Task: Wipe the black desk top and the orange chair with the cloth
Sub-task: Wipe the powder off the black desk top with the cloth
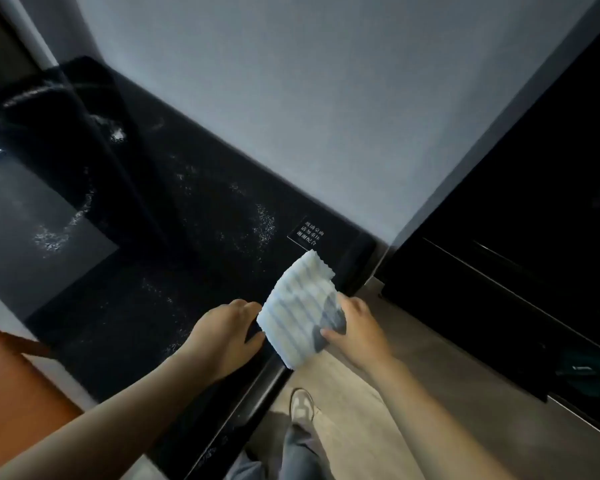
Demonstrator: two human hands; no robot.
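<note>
At desk [187, 237] right end, cloth [298, 306] spans both hands, long axis toward the wall; right hand [355, 327] pinches its right edge, thumb on top; left hand [226, 336] seemingly pinches the left edge; speckled top lies leftward; chair [11, 393] at desk's near left.

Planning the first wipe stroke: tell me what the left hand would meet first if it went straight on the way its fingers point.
The cloth: the left hand points up-right, its fingertips seemingly pinching the cloth's near edge; the right hand grips the far side.
</note>
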